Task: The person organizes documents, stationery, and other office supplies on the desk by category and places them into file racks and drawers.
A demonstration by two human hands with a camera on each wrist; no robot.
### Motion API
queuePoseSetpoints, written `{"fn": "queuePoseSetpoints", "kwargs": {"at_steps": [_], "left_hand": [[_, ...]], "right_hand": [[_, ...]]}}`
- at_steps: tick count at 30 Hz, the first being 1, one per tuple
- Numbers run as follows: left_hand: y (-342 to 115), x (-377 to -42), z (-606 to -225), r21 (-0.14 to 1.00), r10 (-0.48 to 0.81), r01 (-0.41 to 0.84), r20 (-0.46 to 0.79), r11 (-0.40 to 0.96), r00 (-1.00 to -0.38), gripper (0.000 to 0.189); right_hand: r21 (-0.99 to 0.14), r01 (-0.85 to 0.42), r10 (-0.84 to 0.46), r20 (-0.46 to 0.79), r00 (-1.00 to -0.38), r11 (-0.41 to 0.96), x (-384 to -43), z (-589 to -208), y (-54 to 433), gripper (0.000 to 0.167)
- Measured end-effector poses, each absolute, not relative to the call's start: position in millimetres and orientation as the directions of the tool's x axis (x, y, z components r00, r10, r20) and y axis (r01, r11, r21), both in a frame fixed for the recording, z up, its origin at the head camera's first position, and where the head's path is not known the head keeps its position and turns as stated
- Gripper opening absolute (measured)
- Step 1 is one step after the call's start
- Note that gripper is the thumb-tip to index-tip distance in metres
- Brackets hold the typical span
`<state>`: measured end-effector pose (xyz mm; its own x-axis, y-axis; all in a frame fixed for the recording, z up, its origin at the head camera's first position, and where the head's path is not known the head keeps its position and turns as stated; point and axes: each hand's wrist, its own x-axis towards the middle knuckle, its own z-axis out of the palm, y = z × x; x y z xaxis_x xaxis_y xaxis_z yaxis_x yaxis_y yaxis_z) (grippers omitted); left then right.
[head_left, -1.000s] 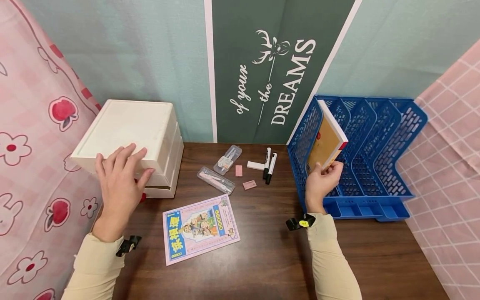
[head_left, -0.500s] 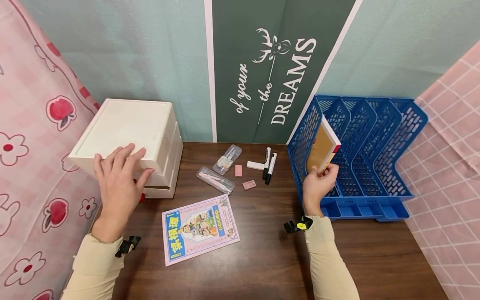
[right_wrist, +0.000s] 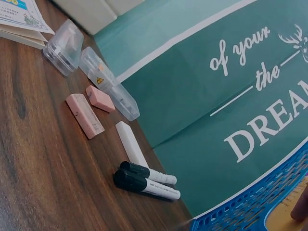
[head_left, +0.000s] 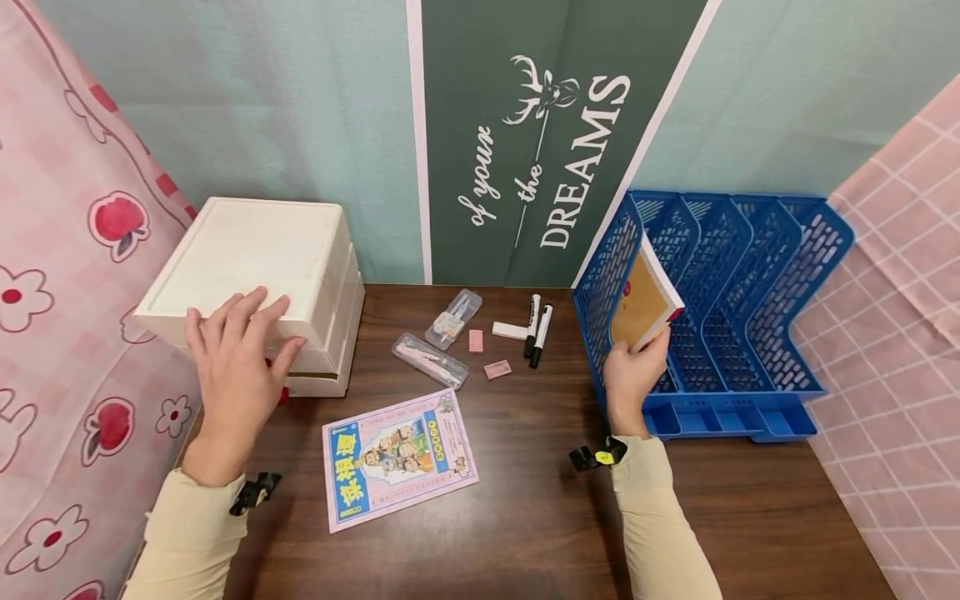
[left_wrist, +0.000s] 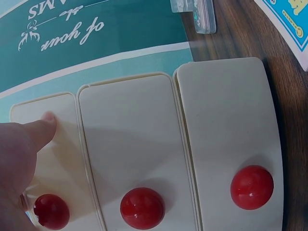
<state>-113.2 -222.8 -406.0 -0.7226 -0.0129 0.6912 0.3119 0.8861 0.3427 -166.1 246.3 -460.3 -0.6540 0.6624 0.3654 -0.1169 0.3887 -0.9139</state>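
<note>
You can pass a hand along the table (head_left: pixel 540 500) between the booklet (head_left: pixel 401 458) and your right sleeve (head_left: pixel 663 517). Behind that lane, two markers (head_left: pixel 541 335), pink blocks (head_left: pixel 497 369) and clear cases (head_left: pixel 430 361) obstruct a low sweep. The white drawer unit (head_left: pixel 247 258) walls off the left. In the blue rack (head_left: pixel 603 271), the book (head_left: pixel 637 304) and your right hand (head_left: pixel 633 375) occupy the leftmost slot (head_left: pixel 666 382); upright dividers (head_left: pixel 731 258) bound the others, reachable from above.

Book (head_left: pixel 641 302) partly hidden behind the right hand (head_left: pixel 634 373)
</note>
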Motion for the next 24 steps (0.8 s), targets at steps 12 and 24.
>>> {"fn": "queuePoseSetpoints", "kwargs": {"at_steps": [12, 24], "left_hand": [[-222.8, -114.0, -407.4, 0.351, -0.020, 0.311, 0.691, 0.883, -0.723, 0.055], [-222.5, -114.7, -405.9, 0.366, -0.027, 0.313, 0.686, 0.876, -0.727, 0.055]], "right_hand": [[-0.870, -0.043, 0.603, 0.375, -0.704, 0.491, -159.9, -448.9, 256.8, 0.039], [-0.602, 0.165, 0.321, 0.160, -0.934, 0.781, -137.9, -393.0, 280.2, 0.047]]}}
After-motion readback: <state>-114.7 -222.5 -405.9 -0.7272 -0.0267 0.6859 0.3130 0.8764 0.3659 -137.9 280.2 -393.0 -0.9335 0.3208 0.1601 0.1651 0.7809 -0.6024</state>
